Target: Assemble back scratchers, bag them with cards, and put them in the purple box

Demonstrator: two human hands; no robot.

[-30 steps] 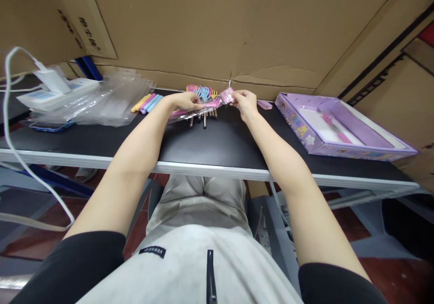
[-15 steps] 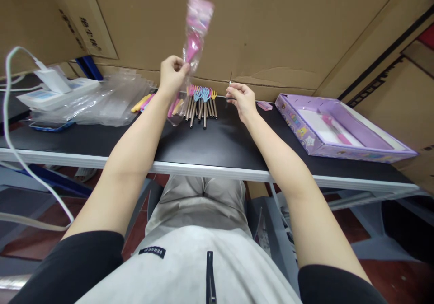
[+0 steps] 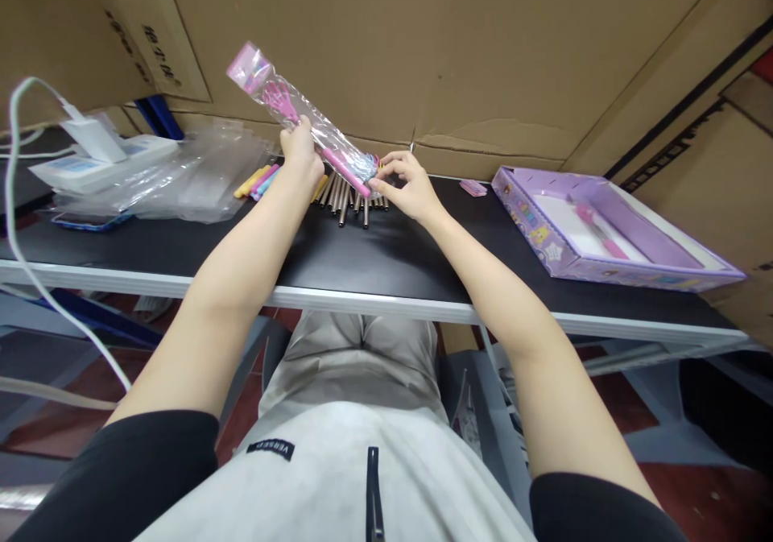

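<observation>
My left hand (image 3: 300,151) is closed around the middle of a clear plastic bag with a pink fork inside (image 3: 290,110), held tilted above the black table (image 3: 386,252), its pink header up to the left. My right hand (image 3: 403,186) pinches the bag's lower end over a row of metal-handled forks with coloured heads (image 3: 350,196) lying on the table.
A heap of empty clear bags (image 3: 187,175) lies at the left, beside coloured sticks (image 3: 261,180), a white charger and cable (image 3: 90,138). An open purple box (image 3: 597,232) sits at the right, a small pink tag (image 3: 472,188) near it. Cardboard walls stand behind.
The left hand lifted the bagged fork off the table, swung it upright, then tilted it left. The right hand let go of the header end and now pinches the bag's lower end.
</observation>
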